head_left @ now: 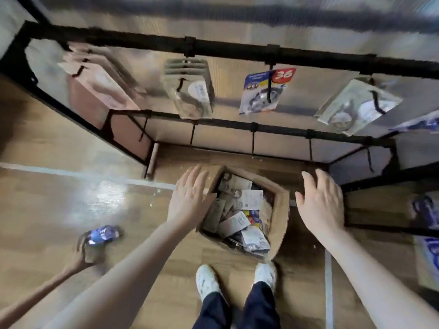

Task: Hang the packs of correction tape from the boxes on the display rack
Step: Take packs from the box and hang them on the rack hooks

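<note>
Two empty hands, left hand (190, 198) and right hand (320, 200), spread fingers wide; between them one open brown cardboard box (280, 210) holds many correction-tape packs (247, 200). Beyond the fingertips, one black metal display rack (237, 47) carries four hanging pack groups.

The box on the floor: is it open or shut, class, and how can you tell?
Open. The box has its flaps spread, and loose packs show inside.

— What is seen underfoot?
— A wood-look plank floor (47, 143) is seen, crossed by a pale line (71, 173) and marked by a bright patch of glare (104, 200).
— And behind?
— A pale wall (237, 27) is shown, much blurred. A second pale line (328, 293) is laid lengthwise on the right.
</note>
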The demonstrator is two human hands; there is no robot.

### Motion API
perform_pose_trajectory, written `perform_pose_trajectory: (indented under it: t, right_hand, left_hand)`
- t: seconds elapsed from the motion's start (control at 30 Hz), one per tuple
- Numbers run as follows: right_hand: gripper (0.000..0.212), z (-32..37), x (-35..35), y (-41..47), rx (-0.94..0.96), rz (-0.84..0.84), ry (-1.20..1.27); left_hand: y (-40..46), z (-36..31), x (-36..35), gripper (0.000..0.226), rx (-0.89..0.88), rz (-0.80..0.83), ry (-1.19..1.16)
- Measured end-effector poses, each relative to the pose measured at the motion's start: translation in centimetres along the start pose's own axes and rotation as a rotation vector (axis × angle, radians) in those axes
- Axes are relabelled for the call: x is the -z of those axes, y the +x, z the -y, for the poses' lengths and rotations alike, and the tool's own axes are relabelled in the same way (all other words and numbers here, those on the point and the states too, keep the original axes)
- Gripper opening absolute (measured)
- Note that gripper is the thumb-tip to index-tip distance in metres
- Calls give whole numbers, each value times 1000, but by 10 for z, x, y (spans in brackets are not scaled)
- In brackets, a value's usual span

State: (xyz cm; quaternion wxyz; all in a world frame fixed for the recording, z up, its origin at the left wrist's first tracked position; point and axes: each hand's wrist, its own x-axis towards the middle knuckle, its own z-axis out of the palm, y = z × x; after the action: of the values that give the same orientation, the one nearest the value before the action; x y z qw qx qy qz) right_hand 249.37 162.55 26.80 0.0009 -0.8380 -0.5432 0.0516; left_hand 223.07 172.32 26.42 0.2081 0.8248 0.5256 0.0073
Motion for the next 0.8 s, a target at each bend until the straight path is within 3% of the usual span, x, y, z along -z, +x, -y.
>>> perform_pose_trajectory:
  t: [0.33, 0.57, 0.8]
  right_hand:
    - [50, -30, -193, -15, -38, 377, -100]
    - [57, -30, -304, -4, 20, 490, -145]
    - [59, -31, -382, 5, 3, 587, -159]
  left_hand:
    - [16, 38, -191, 60, 61, 192, -18]
    - [53, 65, -321, 68, -17, 422, 127]
    - [68, 71, -399, 71, -24, 542, 119]
